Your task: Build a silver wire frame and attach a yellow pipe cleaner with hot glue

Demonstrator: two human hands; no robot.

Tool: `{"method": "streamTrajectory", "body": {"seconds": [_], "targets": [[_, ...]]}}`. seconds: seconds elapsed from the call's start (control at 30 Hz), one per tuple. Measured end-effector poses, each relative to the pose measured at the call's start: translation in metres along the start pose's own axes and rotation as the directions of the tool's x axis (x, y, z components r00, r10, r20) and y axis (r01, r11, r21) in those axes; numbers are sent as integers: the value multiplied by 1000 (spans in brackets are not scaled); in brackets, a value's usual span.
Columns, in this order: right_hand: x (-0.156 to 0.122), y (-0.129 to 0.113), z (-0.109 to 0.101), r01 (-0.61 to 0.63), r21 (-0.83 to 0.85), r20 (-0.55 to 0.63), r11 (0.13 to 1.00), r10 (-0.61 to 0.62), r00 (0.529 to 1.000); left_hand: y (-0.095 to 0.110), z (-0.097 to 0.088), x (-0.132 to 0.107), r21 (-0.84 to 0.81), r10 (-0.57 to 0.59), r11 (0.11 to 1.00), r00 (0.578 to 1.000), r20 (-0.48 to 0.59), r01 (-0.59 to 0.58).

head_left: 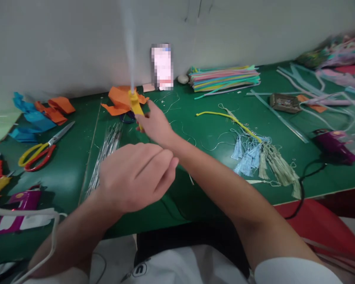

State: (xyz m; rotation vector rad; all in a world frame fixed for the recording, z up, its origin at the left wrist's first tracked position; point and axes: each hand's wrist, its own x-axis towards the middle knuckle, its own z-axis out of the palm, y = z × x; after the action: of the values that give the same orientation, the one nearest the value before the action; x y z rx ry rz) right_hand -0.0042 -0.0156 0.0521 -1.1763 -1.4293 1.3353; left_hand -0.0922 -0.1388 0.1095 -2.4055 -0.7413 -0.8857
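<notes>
My right hand (pixel 156 122) reaches forward and is closed around a yellow-handled tool (pixel 136 104); its exact kind is not clear. A pale blurred streak (pixel 130 43) rises from the tool's top against the wall. Just behind the tool lies crumpled orange ribbon (pixel 118 99). Nearer to me, my left hand (pixel 136 173) is curled into a fist above the table, with its fingertips turned under; anything inside them is hidden. Beside and partly below that fist is a bundle of thin metal wires (pixel 111 138).
Scissors (pixel 38 154) and a purple device (pixel 19 209) lie left. Rightward are a yellow pipe cleaner (pixel 215 113), blue and green tassels (pixel 248 157) and a bundle of coloured pipe cleaners (pixel 225 79). A phone (pixel 162 67) leans on the wall. A white cable (pixel 55 232) crosses front left.
</notes>
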Motion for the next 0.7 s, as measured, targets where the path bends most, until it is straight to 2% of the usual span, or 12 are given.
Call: {"method": "streamTrajectory", "body": {"seconds": [0.07, 0.17, 0.23, 0.3, 0.33, 0.4, 0.47, 0.53, 0.63, 0.7], "targets": [[2, -4, -19, -27, 155, 2, 988, 27, 1000, 1, 5, -2, -64, 35, 997, 998, -49, -38], [-5, -11, -57, -116, 461, 71, 880, 94, 993, -4, 21, -9, -157, 41, 986, 989, -142, -63], [-16, -13, -85, -175, 513, 89, 840, 151, 984, -9, 39, -17, -189, 3, 981, 982, -186, -39], [-28, -9, -113, -195, 506, 39, 840, 203, 978, -14, 59, -27, -240, -50, 971, 981, -187, 4], [-35, -6, -126, -176, 479, 0, 860, 201, 980, -15, 70, -32, -247, -101, 967, 982, -159, 60], [-49, 2, -147, -157, 375, -25, 913, 180, 983, -15, 87, -42, -224, -213, 950, 976, 44, 217], [-64, 11, -161, -98, 292, -87, 952, 128, 988, -11, 100, -50, -178, -279, 927, 925, 259, 330], [-77, 20, -169, -35, 256, -146, 966, 74, 987, -7, 108, -55, -149, -287, 917, 871, 399, 370], [-92, 34, -173, -73, 235, -124, 969, 104, 987, -4, 114, -59, -131, -269, 917, 827, 495, 377], [-98, 44, -176, -107, 155, -168, 982, 133, 977, -5, 117, -59, -138, -243, 924, 826, 508, 356]]}}
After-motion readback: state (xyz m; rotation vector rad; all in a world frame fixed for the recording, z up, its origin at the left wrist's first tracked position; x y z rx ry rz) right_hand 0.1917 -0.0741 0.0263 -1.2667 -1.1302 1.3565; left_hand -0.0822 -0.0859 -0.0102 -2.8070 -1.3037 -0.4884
